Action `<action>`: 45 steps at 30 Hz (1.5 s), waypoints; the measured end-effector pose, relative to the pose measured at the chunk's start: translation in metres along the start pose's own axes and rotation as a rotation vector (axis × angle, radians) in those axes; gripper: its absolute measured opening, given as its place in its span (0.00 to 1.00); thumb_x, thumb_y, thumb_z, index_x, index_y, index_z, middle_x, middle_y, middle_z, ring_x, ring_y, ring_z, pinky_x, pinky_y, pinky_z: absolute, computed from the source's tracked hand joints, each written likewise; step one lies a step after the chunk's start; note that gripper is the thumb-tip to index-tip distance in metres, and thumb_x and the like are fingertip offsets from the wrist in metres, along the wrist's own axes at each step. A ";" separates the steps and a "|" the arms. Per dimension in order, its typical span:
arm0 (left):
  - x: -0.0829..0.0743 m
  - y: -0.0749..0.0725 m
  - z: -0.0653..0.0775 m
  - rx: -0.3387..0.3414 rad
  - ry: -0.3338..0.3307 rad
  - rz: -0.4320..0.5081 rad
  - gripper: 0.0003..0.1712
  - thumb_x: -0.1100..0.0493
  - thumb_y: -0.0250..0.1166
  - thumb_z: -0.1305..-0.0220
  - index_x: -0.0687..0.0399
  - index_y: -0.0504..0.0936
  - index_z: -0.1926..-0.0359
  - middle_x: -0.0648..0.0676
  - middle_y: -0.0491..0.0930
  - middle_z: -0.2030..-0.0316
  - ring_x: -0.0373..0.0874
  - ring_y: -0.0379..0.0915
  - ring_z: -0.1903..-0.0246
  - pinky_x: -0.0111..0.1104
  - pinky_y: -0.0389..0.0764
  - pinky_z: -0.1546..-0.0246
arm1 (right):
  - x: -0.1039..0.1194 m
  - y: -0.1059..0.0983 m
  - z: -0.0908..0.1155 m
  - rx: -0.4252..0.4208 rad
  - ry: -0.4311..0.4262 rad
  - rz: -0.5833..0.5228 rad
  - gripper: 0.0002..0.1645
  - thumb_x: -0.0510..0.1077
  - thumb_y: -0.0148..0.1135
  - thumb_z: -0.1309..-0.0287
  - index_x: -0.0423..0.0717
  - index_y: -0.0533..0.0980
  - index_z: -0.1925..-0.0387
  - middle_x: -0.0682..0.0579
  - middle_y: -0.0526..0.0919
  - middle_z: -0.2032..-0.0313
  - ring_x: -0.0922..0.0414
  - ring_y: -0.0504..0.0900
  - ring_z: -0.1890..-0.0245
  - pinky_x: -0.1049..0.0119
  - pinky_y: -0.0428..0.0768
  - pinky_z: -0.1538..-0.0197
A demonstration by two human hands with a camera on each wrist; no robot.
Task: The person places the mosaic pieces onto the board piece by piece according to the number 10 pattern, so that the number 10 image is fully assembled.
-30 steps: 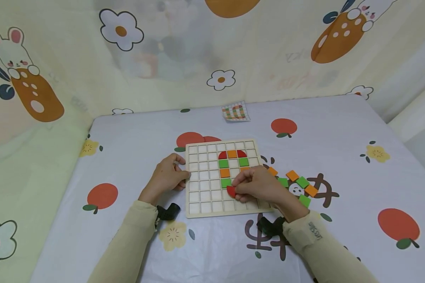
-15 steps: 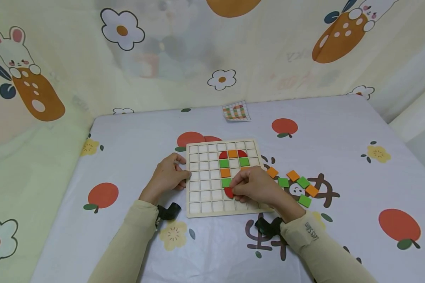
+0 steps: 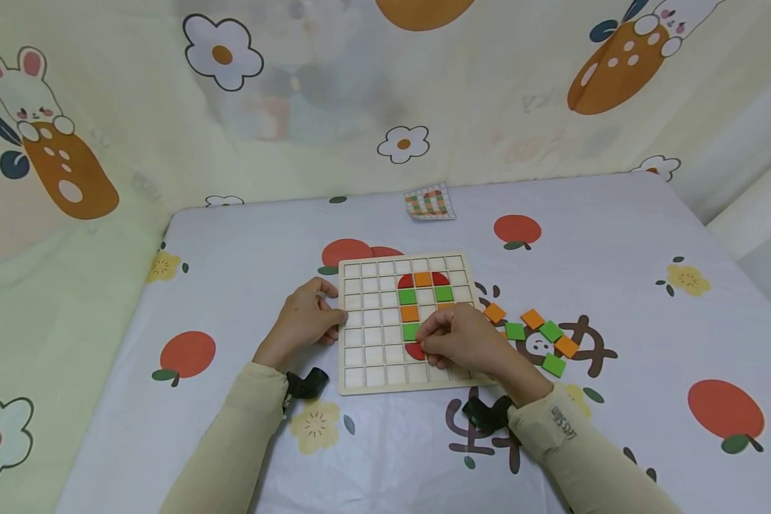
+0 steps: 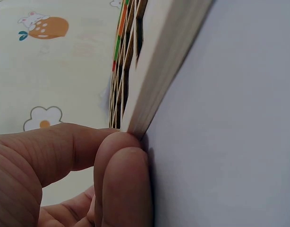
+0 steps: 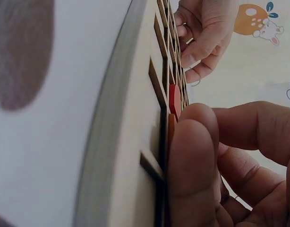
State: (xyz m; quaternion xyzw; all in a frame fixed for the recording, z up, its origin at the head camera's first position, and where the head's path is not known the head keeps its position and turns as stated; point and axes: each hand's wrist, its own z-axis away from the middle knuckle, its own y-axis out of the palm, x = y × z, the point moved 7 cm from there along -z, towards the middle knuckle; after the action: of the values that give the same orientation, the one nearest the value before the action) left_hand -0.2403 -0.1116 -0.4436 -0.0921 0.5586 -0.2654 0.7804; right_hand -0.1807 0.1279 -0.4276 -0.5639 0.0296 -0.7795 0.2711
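A wooden grid board (image 3: 373, 335) lies flat on the table. My left hand (image 3: 305, 318) grips its left edge, thumb and fingertips meeting at the frame in the left wrist view. My right hand (image 3: 465, 339) is bent over the lower middle cells, thumb and fingers at the right edge of a red rounded tile (image 3: 414, 351). That tile lies in a cell below a green square tile (image 3: 410, 332). Above are an orange tile (image 3: 409, 313), another green tile (image 3: 407, 296) and two red rounded corners flanking an orange square (image 3: 422, 279). My right hand hides some cells.
Loose orange tiles (image 3: 533, 318) and green tiles (image 3: 553, 365) lie scattered right of the board, beside my right forearm. A small card with a coloured grid pattern (image 3: 430, 203) lies at the table's back edge. A printed curtain (image 3: 308, 143) hangs behind the table.
My right hand has moved slightly left with the red rounded tile, which has gone from askew to lined up in its cell. My left hand stays on the board's edge.
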 end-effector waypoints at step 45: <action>-0.002 0.000 0.001 0.000 0.005 -0.005 0.21 0.63 0.70 0.35 0.57 0.74 0.44 0.57 0.77 0.68 0.44 0.81 0.79 0.32 0.86 0.75 | -0.036 -0.109 0.012 -0.256 0.174 0.279 0.12 0.43 0.70 0.38 0.39 0.82 0.57 0.46 0.87 0.64 0.51 0.81 0.68 0.64 0.83 0.65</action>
State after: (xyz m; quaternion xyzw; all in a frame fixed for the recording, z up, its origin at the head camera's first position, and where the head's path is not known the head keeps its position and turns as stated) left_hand -0.2395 -0.1108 -0.4418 -0.0930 0.5604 -0.2675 0.7783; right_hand -0.2050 0.2402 -0.4157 -0.5149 0.2294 -0.7699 0.2991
